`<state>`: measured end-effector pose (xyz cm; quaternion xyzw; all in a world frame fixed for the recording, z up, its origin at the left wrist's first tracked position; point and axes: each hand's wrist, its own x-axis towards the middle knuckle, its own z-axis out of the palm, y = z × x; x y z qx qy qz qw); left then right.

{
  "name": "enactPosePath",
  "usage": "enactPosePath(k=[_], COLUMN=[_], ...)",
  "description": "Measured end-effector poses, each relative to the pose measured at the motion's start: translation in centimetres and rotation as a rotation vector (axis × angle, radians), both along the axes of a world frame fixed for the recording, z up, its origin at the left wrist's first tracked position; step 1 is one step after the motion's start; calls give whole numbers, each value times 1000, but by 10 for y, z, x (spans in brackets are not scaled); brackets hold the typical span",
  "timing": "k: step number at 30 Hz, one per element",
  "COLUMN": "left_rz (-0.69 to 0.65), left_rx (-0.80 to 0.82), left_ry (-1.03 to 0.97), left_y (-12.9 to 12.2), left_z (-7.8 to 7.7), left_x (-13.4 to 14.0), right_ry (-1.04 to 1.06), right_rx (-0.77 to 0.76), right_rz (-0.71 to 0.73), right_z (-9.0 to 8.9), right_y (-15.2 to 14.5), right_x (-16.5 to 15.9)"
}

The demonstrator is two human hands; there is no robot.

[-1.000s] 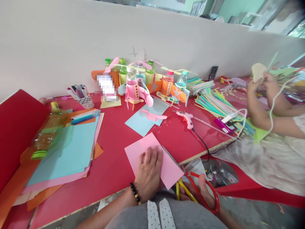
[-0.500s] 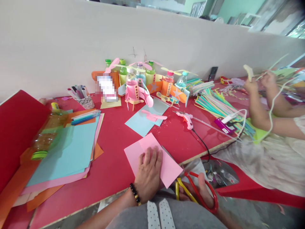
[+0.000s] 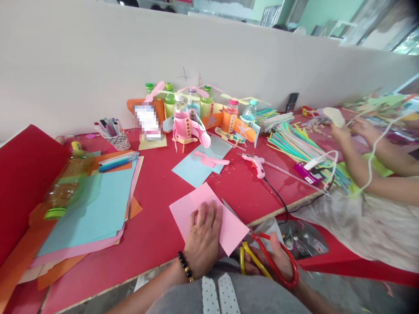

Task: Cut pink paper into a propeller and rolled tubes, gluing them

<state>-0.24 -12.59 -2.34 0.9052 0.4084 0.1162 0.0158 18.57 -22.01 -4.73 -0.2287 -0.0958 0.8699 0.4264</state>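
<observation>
Head view: left hand (image 3: 203,237) flat, grip wide, on rectangular pink paper sheet (image 3: 234,233), near middle of red surface (image 3: 155,187). Right hand (image 3: 284,264) grip wrapped around red-and-yellow-handled metal scissors (image 3: 257,261), blade along paper's right edge. Pink plastic glue gun (image 3: 258,165) farther off.

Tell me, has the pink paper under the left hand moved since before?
Yes, slightly: the pink paper has shifted left in the view, judged against the glue gun, which lies where it was.
</observation>
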Motion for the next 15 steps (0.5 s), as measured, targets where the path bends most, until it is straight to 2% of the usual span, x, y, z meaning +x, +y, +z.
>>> enactPosePath(k=[5, 15], left_rz=[3, -6], left_rx=[-24, 6], left_ry=[15, 7], left_y=[1, 2], left_z=[-1, -1], left_x=[-3, -6], right_ry=[3, -54], right_rx=[-5, -58], right_rz=[32, 24], right_z=[7, 2], right_y=[5, 12], right_x=[0, 3])
